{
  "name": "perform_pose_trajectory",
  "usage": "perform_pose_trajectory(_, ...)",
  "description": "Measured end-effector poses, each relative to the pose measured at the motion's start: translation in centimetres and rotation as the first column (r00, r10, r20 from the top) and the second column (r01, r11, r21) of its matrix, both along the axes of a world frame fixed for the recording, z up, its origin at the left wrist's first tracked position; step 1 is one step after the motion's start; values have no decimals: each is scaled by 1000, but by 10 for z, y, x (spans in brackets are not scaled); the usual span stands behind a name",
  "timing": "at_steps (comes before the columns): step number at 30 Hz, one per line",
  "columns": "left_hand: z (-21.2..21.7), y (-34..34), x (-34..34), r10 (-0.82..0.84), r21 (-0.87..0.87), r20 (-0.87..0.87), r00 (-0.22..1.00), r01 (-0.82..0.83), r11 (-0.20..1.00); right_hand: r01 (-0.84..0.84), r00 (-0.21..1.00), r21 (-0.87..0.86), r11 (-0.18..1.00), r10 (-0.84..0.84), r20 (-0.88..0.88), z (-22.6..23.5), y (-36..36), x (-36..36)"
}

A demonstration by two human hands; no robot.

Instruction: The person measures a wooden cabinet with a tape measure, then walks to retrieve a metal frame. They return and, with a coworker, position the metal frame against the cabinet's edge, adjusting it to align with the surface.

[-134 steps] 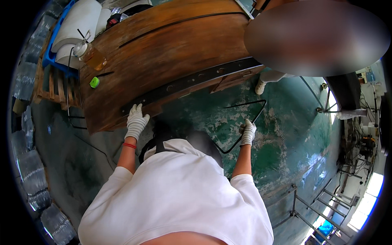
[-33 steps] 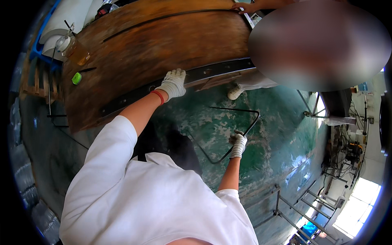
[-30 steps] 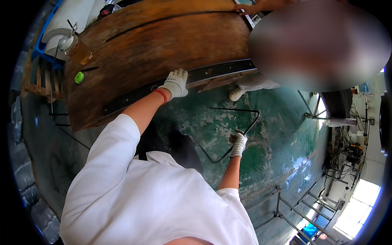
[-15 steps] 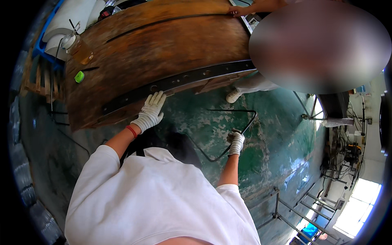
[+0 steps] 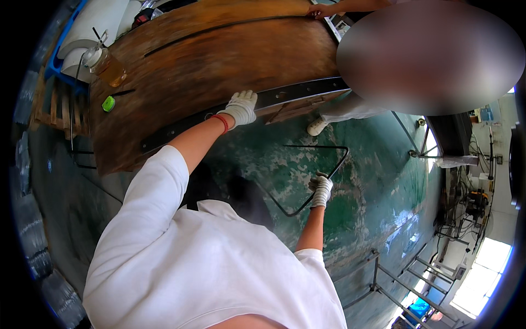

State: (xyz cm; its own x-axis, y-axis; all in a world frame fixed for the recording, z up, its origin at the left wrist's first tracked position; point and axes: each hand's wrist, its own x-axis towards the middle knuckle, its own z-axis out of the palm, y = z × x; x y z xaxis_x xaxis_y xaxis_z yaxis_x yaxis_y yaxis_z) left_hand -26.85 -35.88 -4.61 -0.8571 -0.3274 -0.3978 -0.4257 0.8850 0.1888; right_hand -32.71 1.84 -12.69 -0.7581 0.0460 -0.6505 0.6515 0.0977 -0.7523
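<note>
A flat black metal bar (image 5: pixel 274 96) with holes runs along the near edge of the wooden table (image 5: pixel 230 60). My left hand (image 5: pixel 241 109), in a white striped work glove, lies on this bar with its fingers bent over the top; its palm is hidden. Off to the right, my gloved right hand (image 5: pixel 321 189) is closed around a thin black bent rod (image 5: pixel 345 159). The rod has sharp corners and hangs over the floor, apart from the table.
Across the table, a person's hand (image 5: pixel 320 11) holds the end of a long thin dark strip (image 5: pixel 219 26). A green tape measure (image 5: pixel 108 103) and a jar of amber liquid (image 5: pixel 109 68) are on the left. Metal frames (image 5: pixel 394 279) stand lower right on the green floor (image 5: pixel 378 181).
My left hand has slid rightward along the black bar, and its fingers have gone from stretched out to bent. My right hand keeps its hold on the bent rod.
</note>
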Motion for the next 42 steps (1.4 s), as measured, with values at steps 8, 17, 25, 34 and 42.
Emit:
perform_pose_trajectory(8, 2, -2, -7, 36, 90, -23, 999, -34, 995, -12, 999, 134, 991, 7, 37, 2, 6, -2)
perform_pose_trajectory(17, -23, 14, 77, -19, 74, -567, 824, 74, 995, -3, 1000, 39, 999, 3, 11, 1, 6, -1)
perform_pose_trajectory(25, -53, 36, 240, 147, 267, -193, 970, -92, 959, -24, 1000, 55, 998, 23, 6, 4, -4, -1)
perform_pose_trajectory(34, -58, 36, 292, 492, 331, -277, 826, -398, 855, -46, 998, 15, 999, 45, 39, 0, -16, -3)
perform_pose_trajectory(42, -47, 32, 280, 429, 305, -284, 857, -344, 888, -41, 999, -61, 997, 42, 28, 8, -23, -1)
